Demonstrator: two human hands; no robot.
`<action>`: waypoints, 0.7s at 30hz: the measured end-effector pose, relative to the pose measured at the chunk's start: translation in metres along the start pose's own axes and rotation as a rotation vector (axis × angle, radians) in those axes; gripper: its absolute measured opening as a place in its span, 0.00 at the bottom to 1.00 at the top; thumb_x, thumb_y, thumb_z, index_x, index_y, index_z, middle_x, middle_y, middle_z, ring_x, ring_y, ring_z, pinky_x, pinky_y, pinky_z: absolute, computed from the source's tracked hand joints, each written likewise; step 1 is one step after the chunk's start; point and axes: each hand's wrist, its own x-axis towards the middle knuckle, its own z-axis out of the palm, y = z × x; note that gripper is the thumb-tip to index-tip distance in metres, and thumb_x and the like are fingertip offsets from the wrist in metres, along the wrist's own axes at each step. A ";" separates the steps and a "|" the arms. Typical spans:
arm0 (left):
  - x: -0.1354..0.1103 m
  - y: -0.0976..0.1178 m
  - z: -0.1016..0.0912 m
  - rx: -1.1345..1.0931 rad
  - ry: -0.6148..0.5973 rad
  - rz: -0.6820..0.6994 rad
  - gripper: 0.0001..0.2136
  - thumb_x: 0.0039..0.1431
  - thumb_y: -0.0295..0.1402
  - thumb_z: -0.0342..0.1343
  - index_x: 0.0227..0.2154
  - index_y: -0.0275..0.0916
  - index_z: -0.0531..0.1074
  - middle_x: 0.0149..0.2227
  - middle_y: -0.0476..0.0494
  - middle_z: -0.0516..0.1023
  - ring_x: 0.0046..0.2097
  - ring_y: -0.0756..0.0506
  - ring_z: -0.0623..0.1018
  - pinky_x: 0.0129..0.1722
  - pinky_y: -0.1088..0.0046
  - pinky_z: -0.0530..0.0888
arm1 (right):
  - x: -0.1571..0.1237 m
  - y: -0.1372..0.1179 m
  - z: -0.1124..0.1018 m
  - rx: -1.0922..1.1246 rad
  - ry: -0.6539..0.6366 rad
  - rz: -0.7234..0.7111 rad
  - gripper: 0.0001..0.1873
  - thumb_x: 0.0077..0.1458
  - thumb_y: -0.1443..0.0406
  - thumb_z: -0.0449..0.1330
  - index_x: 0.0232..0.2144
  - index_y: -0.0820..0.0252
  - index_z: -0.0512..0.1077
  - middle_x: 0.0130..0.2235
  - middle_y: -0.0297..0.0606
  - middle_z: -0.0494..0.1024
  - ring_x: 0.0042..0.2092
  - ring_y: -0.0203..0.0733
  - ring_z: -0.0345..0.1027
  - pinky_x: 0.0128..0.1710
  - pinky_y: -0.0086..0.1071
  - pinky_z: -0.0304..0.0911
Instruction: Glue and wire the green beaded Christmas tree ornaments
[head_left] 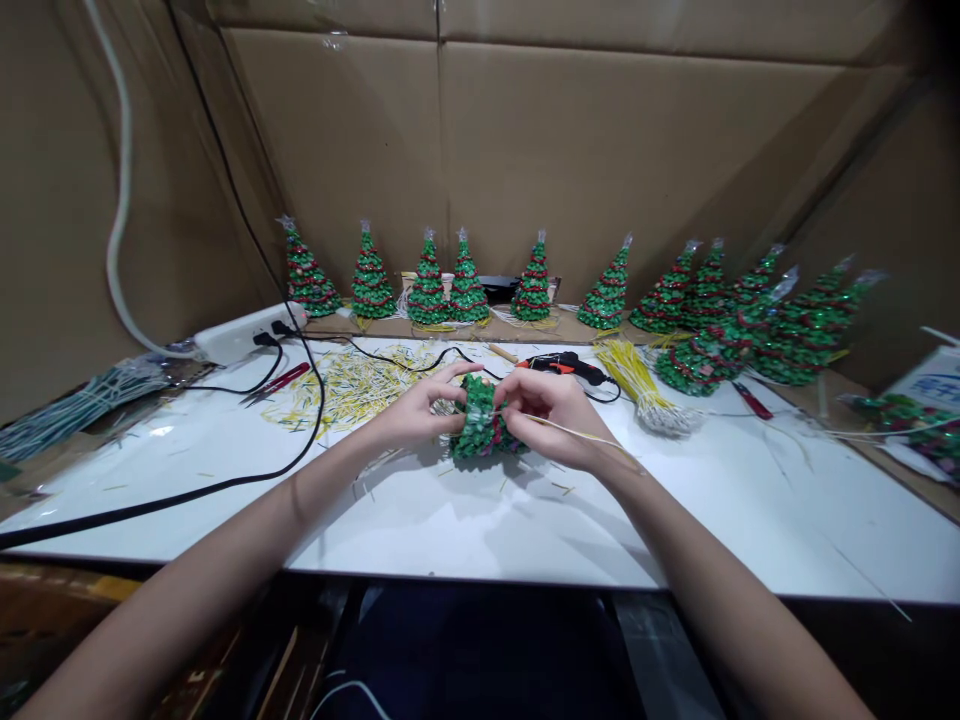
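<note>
At the left edge, a clear bag (142, 372) of pale wires (67, 410) is cut off. Mid-frame, the left hand (416, 412) and right hand (555, 415) both clasp a green beaded tree (478, 425) over the white table (450, 520), hiding its sides. Far right, green pieces (911, 420) lie on a blurred, cut-off packet (937, 385).

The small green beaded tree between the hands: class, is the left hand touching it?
Touching. Head view: the left hand holds the small green beaded tree by its side, no gap.

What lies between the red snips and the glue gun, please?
In the head view, a loose pile of yellow and white wire scraps, crossed by a black cord, lies between the snips and the glue gun.
</note>
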 end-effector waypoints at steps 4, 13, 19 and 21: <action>0.000 0.000 0.000 -0.004 -0.033 0.033 0.15 0.55 0.45 0.56 0.35 0.40 0.79 0.61 0.39 0.61 0.64 0.37 0.58 0.63 0.57 0.54 | 0.000 -0.001 -0.001 0.018 -0.019 0.029 0.08 0.44 0.73 0.55 0.30 0.60 0.68 0.19 0.25 0.62 0.20 0.29 0.53 0.20 0.24 0.50; 0.000 0.007 -0.005 0.036 -0.088 0.051 0.12 0.55 0.40 0.56 0.37 0.39 0.77 0.60 0.39 0.62 0.63 0.36 0.59 0.62 0.57 0.55 | -0.001 0.000 -0.002 0.098 0.027 -0.001 0.09 0.43 0.74 0.54 0.29 0.60 0.67 0.20 0.26 0.63 0.21 0.29 0.56 0.22 0.25 0.54; -0.001 0.005 -0.004 0.090 -0.046 0.107 0.08 0.56 0.35 0.55 0.31 0.36 0.76 0.58 0.37 0.63 0.61 0.38 0.62 0.60 0.59 0.58 | 0.001 0.002 -0.001 0.156 -0.009 -0.001 0.06 0.47 0.68 0.61 0.31 0.61 0.69 0.21 0.28 0.68 0.22 0.31 0.60 0.21 0.25 0.56; -0.002 0.006 -0.004 0.143 0.000 0.117 0.07 0.55 0.33 0.56 0.27 0.35 0.75 0.55 0.38 0.65 0.59 0.38 0.64 0.59 0.59 0.59 | 0.000 0.000 -0.003 0.162 0.061 -0.065 0.05 0.49 0.65 0.62 0.29 0.61 0.71 0.23 0.32 0.71 0.24 0.33 0.63 0.23 0.26 0.59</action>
